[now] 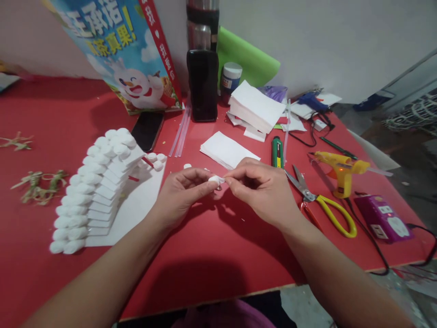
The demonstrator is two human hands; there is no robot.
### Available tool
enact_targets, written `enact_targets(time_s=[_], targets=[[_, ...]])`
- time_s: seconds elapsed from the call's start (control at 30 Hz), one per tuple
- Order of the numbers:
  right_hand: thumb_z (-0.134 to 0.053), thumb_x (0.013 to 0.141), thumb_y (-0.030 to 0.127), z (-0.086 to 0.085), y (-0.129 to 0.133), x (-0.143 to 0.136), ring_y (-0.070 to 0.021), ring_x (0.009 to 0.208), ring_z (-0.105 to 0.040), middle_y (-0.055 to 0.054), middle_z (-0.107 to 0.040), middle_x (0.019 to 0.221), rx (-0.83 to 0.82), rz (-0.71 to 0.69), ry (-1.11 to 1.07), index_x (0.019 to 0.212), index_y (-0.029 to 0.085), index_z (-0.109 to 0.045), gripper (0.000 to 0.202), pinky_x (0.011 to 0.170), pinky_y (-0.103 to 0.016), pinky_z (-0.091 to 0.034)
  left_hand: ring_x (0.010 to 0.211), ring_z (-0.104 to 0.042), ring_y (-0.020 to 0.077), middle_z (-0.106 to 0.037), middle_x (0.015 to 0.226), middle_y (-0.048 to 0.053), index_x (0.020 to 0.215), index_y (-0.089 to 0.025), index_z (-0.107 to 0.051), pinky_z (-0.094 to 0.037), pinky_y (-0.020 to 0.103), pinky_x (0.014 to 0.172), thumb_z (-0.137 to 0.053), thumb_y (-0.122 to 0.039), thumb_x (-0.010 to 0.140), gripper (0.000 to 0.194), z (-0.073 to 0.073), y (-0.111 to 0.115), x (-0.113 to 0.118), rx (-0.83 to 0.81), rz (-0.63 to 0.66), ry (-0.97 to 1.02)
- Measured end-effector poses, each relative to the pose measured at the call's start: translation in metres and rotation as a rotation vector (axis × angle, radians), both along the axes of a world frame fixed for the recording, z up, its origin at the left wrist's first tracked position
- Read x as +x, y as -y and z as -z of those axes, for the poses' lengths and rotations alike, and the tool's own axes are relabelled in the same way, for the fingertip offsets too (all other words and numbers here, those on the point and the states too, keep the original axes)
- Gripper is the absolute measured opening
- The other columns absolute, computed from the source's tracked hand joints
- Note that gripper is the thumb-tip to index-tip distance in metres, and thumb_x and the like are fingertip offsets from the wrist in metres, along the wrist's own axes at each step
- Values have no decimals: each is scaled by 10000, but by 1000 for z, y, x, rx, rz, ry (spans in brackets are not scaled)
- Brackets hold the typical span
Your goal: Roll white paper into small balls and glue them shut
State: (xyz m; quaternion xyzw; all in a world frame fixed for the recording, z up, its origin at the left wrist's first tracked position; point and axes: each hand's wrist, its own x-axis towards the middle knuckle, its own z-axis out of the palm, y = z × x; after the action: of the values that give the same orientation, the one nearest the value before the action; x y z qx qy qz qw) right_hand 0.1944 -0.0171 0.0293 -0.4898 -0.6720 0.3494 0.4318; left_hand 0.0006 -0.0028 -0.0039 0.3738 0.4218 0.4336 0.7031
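Note:
My left hand (186, 191) pinches a small white oval piece (214, 180), soft-looking like a wad of cotton or tissue. Fingers closed, my right hand (261, 189) grips a thin white tail on that piece's right side. Both hands meet just above the red table. To the left stands a stepped arch (105, 200) built of white folded cards, its outer edge lined with similar white ovals. Several loose ovals (157, 161) lie behind it on a white sheet (136, 214). A stack of white paper (228, 149) lies just beyond my hands.
Right of my hands are scissors (310, 196), a green cutter (277, 152), a yellow glue gun (341, 168) and a purple box (384, 218) with cords. Behind stand a black phone (202, 86), a jar (231, 79) and a printed bag (136, 59). Straw figures (41, 184) lie far left.

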Motion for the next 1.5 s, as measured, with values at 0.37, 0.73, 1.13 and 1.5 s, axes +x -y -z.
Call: enact_targets(time_s=[0.37, 0.73, 1.13, 1.5], targets=[[-695, 908, 111, 1, 2, -3, -89, 612, -553, 6, -678, 750, 57, 5, 13, 848, 188, -808, 149, 558, -239, -414, 714, -758, 161, -796, 810, 24, 841, -176, -790, -636, 295, 758, -945, -255, 738, 203, 3, 1, 0, 28, -6, 21], [-701, 937, 93, 4, 2, -1, -89, 663, -586, 2, -671, 778, 161, -64, 31, 917, 167, -813, 135, 586, -235, -428, 695, -757, 143, -776, 773, -7, 808, -202, -766, -611, 236, 684, -952, -248, 734, 205, 4, 3, -2, 134, -46, -77], [-609, 883, 23, 9, 2, 0, -76, 624, -567, -17, -669, 806, 252, -120, 15, 981, 139, -801, 245, 549, -217, -421, 685, -727, 156, -734, 762, -9, 776, -195, -723, -592, 245, 633, -976, -224, 645, 286, 4, 2, -3, 205, -69, -146], [-595, 882, 21, 8, 4, -2, -91, 639, -576, -25, -644, 799, 258, -116, 20, 967, 132, -799, 248, 571, -230, -440, 703, -680, 132, -727, 792, -11, 805, -201, -739, -571, 225, 626, -985, -244, 633, 303, 3, 3, -3, 224, -116, -220]])
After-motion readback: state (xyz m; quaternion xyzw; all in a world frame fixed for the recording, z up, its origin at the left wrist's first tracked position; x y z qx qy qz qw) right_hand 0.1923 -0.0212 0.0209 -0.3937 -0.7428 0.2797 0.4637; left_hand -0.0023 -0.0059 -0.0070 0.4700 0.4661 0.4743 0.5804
